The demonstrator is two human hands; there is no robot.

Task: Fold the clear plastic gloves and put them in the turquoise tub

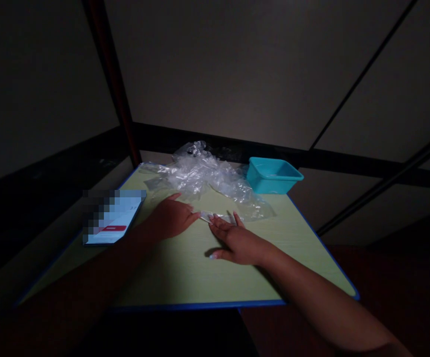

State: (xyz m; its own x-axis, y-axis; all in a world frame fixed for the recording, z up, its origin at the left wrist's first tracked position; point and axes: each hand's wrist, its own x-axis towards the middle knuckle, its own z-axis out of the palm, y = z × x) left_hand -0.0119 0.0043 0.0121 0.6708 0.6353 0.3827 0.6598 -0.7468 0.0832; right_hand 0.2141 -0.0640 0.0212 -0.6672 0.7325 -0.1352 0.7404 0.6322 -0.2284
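Between my hands, a narrow folded strip of clear plastic (205,217) lies low over the table. My left hand (172,218) is closed at its left end, thumb and fingertips together, with one finger raised away. My right hand (239,242) rests on the right part of the strip, fingers stretched out and thumb spread toward me. Just beyond both hands, a crumpled heap of clear plastic bags (200,171) spreads across the back of the table, and some of its film reaches past my right fingers.
A turquoise plastic basket (274,186) stands at the back right corner. On the left edge lies a phone (121,218) with its screen lit, partly blurred out. The pale green table (185,282) has a blue rim. Dark wall panels rise behind it.
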